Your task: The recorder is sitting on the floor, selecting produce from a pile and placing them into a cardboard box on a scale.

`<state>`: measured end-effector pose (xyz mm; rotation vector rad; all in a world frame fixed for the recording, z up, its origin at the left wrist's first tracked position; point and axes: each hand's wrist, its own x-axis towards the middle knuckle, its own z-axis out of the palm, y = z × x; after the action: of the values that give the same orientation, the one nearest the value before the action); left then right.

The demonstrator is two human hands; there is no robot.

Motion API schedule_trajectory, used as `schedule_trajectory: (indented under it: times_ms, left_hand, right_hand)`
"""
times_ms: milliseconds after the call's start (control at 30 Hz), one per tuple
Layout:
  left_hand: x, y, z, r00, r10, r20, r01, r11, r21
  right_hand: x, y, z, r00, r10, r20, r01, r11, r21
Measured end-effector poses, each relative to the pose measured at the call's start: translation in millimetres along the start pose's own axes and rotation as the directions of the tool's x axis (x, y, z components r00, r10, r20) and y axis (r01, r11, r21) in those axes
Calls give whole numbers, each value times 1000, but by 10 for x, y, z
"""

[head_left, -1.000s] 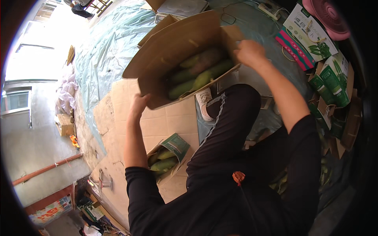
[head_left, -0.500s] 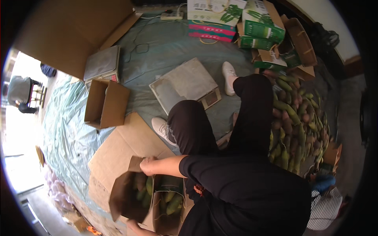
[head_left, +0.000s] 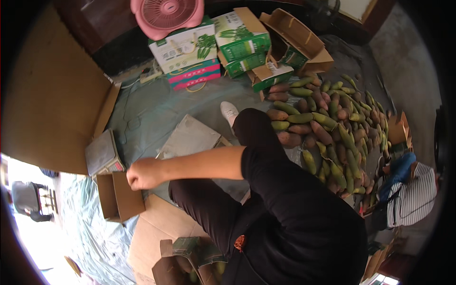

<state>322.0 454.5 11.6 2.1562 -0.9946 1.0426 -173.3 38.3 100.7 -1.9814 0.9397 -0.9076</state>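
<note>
My right hand (head_left: 144, 174) is at the end of an arm stretched to the left. Its fingers are curled closed over the upper edge of a small open cardboard box (head_left: 131, 196); whether they grip the box or something else is hidden. My left hand is out of view. Beside my legs at the lower edge, an open carton (head_left: 166, 271) holds some plump, elongated vegetables (head_left: 185, 264), with green-printed flaps (head_left: 186, 245) standing up around it. A flat cardboard sheet (head_left: 154, 219) lies under it.
A scale (head_left: 103, 153) stands behind the small box and another (head_left: 192, 135) by my foot. Heaped at right are green and reddish-brown vegetables (head_left: 332, 137). Printed cartons (head_left: 242, 38) and a pink fan (head_left: 167, 14) stand at the back. A person in stripes (head_left: 412, 194) is at far right.
My right hand has left the flap of the filled carton and moved up and left to the small box. My left hand has gone out of view, and the view has shifted.
</note>
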Motion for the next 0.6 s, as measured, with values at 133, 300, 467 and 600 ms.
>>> schedule_trajectory:
  times_ms: [133, 300, 467, 600]
  left_hand:
    - [190, 470, 397, 1000, 29, -7, -29, 994, -103]
    - [363, 1189, 865, 998, 64, -12, -65, 968, -243]
    - [403, 1683, 1048, 995, 96, 13, -87, 942, -323]
    - [404, 1876, 1058, 994, 101, 32, -84, 935, -344]
  right_hand:
    - [-545, 99, -1047, 966, 95, -239, -96, 995, 8]
    - [-1464, 231, -1739, 851, 196, -487, -199, 979, 47]
    - [-2425, 434, -2091, 680, 367, -635, -301, 929, 215]
    - [-2966, 574, -2197, 596, 498, -630, -292, 865, 408]
